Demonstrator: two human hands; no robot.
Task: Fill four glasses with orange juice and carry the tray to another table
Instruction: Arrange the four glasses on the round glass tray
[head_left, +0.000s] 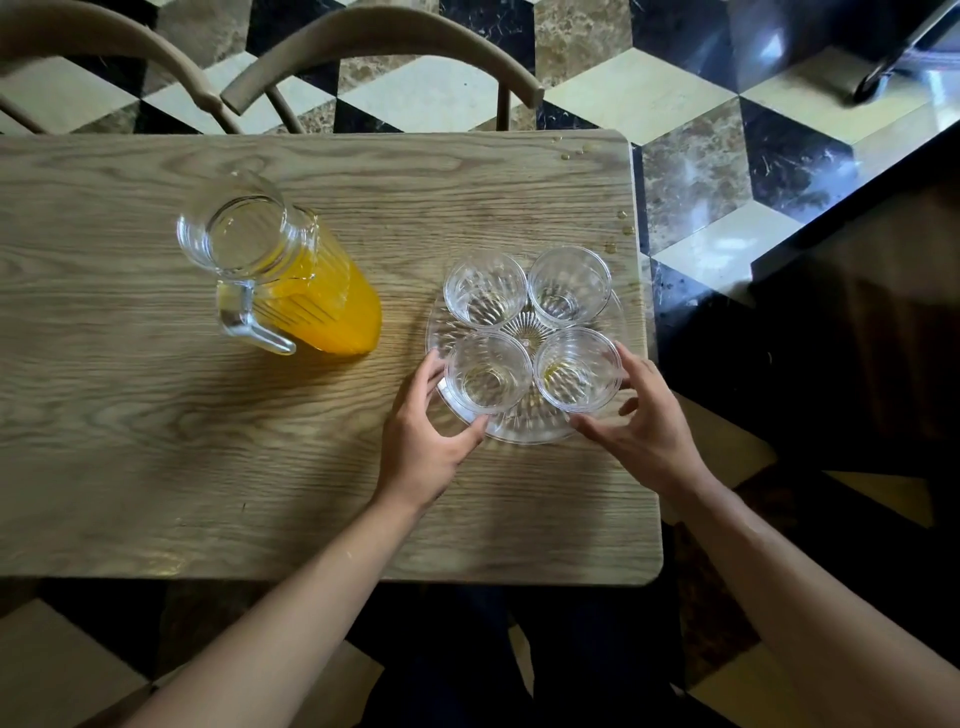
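**Bare arms, dark trousers**

Both forearms are bare right up to the frame's edge, with no sleeves or cuffs showing. The left hand (423, 436) and right hand (641, 426) carry no rings, watch or bracelet. The fingers (597, 431) are slim, with short nails. Lower down, the legs (597, 649) are in dark, plain trousers.

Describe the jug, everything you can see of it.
The jug is clear ribbed glass or plastic with a handle that points toward the person. It stands upright on the wooden table, left of the tray, apart from it. Orange juice fills its lower part. Neither hand touches it.
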